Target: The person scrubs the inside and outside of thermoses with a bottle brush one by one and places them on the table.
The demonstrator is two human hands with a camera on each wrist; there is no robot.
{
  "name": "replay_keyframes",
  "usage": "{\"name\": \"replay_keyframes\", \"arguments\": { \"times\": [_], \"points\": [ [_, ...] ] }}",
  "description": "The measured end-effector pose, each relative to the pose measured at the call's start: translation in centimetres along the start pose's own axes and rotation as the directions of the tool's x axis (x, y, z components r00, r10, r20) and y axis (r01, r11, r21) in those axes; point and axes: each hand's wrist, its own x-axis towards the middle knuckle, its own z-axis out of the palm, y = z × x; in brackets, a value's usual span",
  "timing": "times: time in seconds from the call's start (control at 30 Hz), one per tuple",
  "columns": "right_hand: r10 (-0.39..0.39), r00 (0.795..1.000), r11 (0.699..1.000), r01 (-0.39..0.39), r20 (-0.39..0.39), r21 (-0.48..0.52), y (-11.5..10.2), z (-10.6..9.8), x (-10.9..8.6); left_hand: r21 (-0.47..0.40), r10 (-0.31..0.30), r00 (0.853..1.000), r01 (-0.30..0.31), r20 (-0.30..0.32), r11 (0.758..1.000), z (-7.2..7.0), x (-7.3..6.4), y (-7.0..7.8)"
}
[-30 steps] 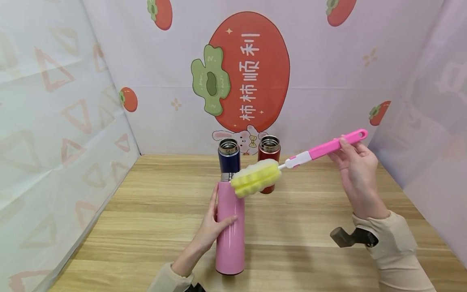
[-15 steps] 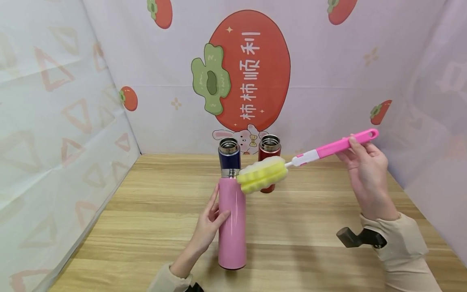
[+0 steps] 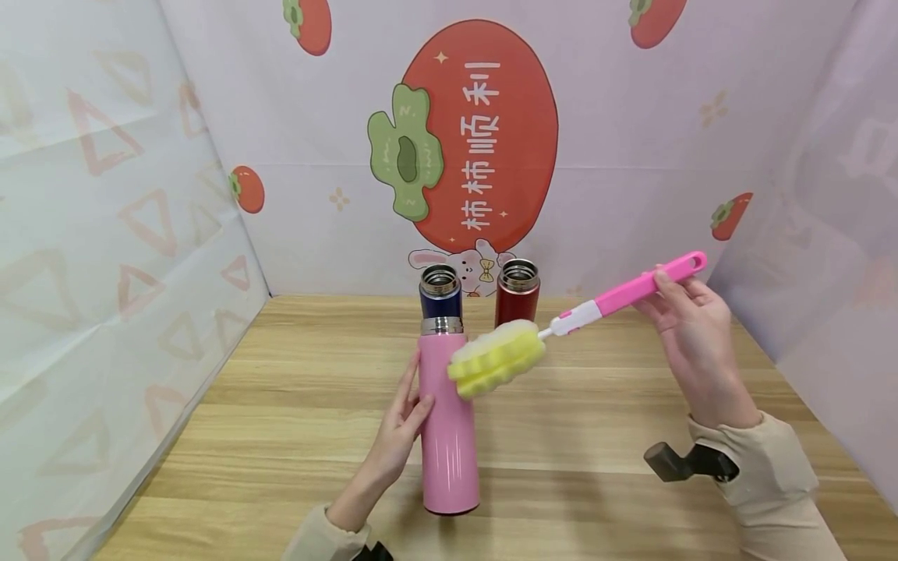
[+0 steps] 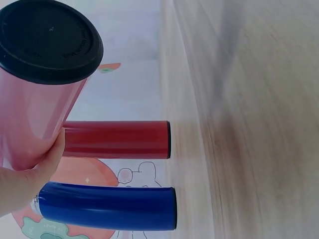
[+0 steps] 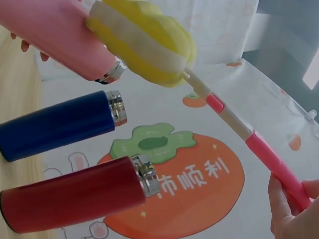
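Sponge head [image 3: 496, 358] of the pink-handled brush [image 3: 631, 290] has dropped from the flask's mouth to lie against the upper side of the pink flask [image 3: 447, 425], which we see tilted slightly, near the table's [image 3: 596, 405] front edge. Right hand [image 3: 691, 331] fingers pinch the handle; left hand [image 3: 400, 425] fingers curl around the glossy, steel-rimmed flask.

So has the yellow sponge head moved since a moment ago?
Yes. The sponge head has dropped lower and slightly left against the red bottle behind it, now overlapping the upper side of the pink bottle.
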Motion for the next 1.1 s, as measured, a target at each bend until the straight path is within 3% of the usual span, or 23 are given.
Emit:
{"name": "replay_keyframes", "arguments": {
  "times": [0.33,0.77,0.87,1.1],
  "points": [
    [0.114,0.987,0.992,-0.108,0.116,-0.063,1.0,-0.5,-0.8,-0.056,0.011,1.000,-0.013,-0.027,0.998,0.1,0.3,0.4],
    [0.194,0.946,0.961,-0.129,0.260,-0.246,2.5,-0.9,-1.4,-0.098,0.032,0.999,-0.034,-0.021,0.995,0.1,0.5,0.5],
    [0.189,0.948,0.958,-0.120,0.256,-0.261,2.7,-0.8,-1.4,-0.112,0.025,1.000,-0.026,-0.010,0.993,0.2,0.5,0.5],
    [0.115,0.980,0.984,-0.090,0.160,-0.157,2.5,-0.5,-0.9,-0.101,0.002,1.000,0.001,0.032,0.995,0.1,0.2,0.3]
  ]
}}
